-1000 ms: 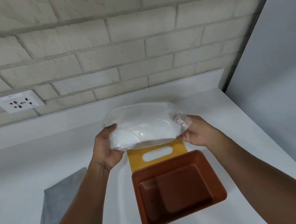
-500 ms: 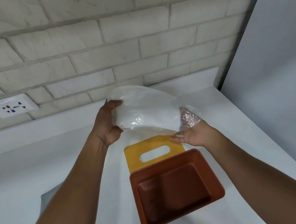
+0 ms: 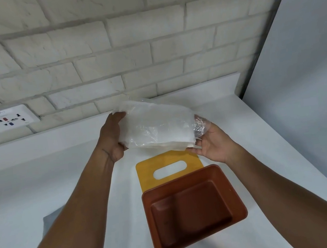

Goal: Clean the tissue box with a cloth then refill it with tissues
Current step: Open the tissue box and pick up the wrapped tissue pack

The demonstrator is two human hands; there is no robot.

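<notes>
A pack of white tissues in clear plastic wrap [image 3: 159, 127] is held in the air above the counter. My left hand [image 3: 111, 137] grips its left end, fingers over the top. My right hand [image 3: 213, 144] supports its right lower corner with the palm up, near the crumpled plastic end. Below the pack lies the yellow lid [image 3: 144, 172] with an oval slot, flat on the counter. In front of the lid stands the brown tissue box [image 3: 236, 197], open and with nothing inside. The grey cloth [image 3: 46, 220] shows only as a corner beside my left forearm.
The white counter [image 3: 41, 181] ends in a low white backsplash under a pale brick wall. A wall socket [image 3: 10, 120] sits at the left. A grey panel [image 3: 309, 83] bounds the counter on the right, and the counter's right edge runs diagonally toward me.
The pack has been lifted and tilted, its left end higher now. My right hand has slid under the right corner. The view shifted, so my left arm hides most of the cloth.
</notes>
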